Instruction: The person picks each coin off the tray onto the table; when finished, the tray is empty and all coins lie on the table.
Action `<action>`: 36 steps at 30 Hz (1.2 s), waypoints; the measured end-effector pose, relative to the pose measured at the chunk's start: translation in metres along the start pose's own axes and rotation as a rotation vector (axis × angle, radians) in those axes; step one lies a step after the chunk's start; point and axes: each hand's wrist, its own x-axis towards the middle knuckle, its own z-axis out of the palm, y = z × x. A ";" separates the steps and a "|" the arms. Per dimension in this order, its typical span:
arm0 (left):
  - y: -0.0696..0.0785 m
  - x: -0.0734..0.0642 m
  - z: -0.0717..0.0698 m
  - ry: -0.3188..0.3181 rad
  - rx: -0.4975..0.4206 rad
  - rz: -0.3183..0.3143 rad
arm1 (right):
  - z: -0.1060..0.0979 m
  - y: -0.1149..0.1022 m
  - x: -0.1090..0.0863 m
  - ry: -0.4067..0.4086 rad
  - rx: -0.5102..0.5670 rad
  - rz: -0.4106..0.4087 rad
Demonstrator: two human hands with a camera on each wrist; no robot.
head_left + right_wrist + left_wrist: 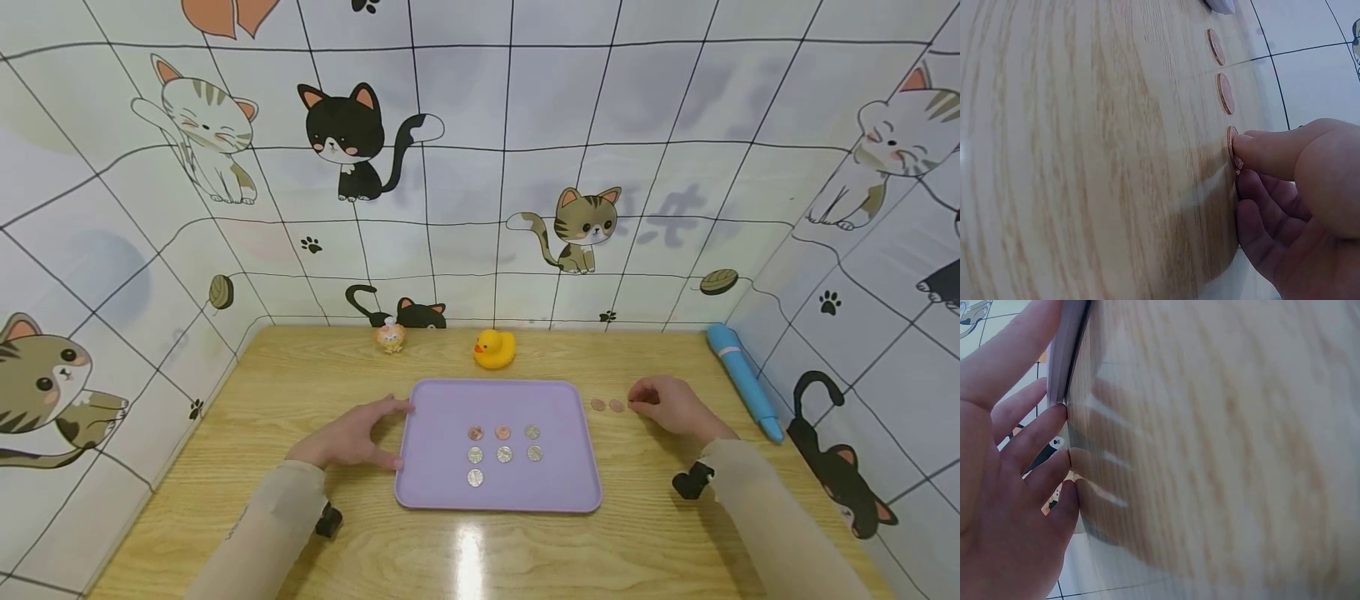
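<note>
A lilac tray (pixel 502 492) lies flat on the table. Rows of silver coins (pixel 504 454) and two copper coins (pixel 503 432) rest on it. At the tray's left edge my left hand (pixel 358 435) touches the rim, thumb and fingers spread; the left wrist view shows the tray's side (pixel 1065 356) against the fingers. Right of the tray, my right hand (pixel 671 406) has its thumb and fingertips on a copper coin (pixel 1233 145) at the table surface, pinching it. Two more copper coins (pixel 617 406) lie in line between that hand and the tray.
A yellow rubber duck (pixel 495 349) stands behind the tray, and a small orange figurine (pixel 390 336) is to its left. A blue cylindrical object (pixel 744 381) lies along the table's right edge. Cat-printed walls (pixel 480 167) enclose the back and sides.
</note>
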 end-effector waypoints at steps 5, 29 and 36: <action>-0.001 0.000 0.000 -0.003 -0.007 -0.003 | 0.001 -0.001 0.000 -0.001 0.000 0.004; 0.003 -0.001 -0.001 -0.007 0.002 -0.004 | 0.001 -0.055 0.017 -0.025 0.082 -0.163; 0.001 -0.001 -0.001 -0.002 0.009 -0.012 | 0.018 -0.083 0.028 -0.090 0.110 -0.274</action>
